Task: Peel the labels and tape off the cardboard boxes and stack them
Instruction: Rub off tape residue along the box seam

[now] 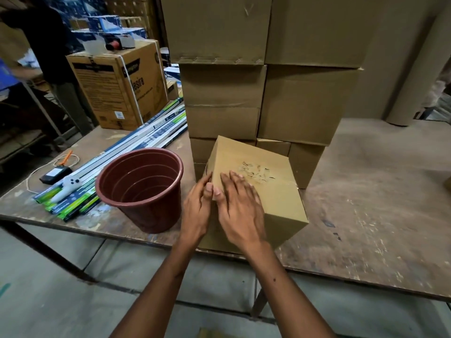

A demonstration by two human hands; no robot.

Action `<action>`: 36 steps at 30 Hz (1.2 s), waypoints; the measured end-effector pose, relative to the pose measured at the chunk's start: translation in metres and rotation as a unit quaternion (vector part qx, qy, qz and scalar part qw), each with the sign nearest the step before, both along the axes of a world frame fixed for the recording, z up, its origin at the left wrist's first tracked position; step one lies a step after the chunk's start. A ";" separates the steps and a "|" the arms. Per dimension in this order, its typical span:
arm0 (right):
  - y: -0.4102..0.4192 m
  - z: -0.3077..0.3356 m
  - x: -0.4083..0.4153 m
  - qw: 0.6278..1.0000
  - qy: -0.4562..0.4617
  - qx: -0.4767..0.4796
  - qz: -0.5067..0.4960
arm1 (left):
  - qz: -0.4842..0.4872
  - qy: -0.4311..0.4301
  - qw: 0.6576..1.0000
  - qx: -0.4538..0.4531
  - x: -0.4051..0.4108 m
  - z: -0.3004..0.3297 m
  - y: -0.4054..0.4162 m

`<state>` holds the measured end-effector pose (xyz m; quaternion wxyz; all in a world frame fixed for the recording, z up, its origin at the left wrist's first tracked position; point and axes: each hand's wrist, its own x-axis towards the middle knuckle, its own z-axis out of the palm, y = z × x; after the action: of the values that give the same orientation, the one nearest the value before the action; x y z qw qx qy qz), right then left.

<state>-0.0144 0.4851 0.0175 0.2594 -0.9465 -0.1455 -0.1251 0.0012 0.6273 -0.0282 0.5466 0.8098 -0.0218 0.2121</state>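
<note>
A tilted cardboard box [256, 191] on the bench [366, 203] is touched at its left edge by both hands, left hand [197, 211] and right hand [240, 211], fingers relaxed and extended.

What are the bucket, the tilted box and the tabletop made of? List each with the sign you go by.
Bucket: looks like moulded plastic, maroon with a slight sheen; smooth ribbed rings inside and a rolled rim.
Box: brown cardboard, matte; folded edges, and a scuffed patch on top where the surface looks torn.
Tabletop: probably plywood or fibreboard, bare and worn; scratches and pale chips show, though I can't tell which board.
</note>
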 end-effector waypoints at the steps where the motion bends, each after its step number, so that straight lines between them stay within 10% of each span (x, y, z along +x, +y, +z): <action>1: -0.007 -0.006 0.001 1.000 -0.006 -0.017 -0.003 | -0.002 0.000 1.000 0.010 0.001 -0.003 0.003; 21: -0.118 -0.064 -0.008 0.988 -0.013 -0.117 -0.099 | 0.092 0.101 0.983 -0.125 0.018 -0.056 -0.016; 36: -0.127 -0.077 -0.020 0.963 0.003 0.234 -0.134 | 0.100 0.158 0.973 -0.138 0.000 -0.049 -0.020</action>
<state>-0.0349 0.3582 -0.0597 0.4546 -0.8709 0.0172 -0.1860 0.0014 0.6069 -0.0768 0.6256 0.7480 0.1753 0.1355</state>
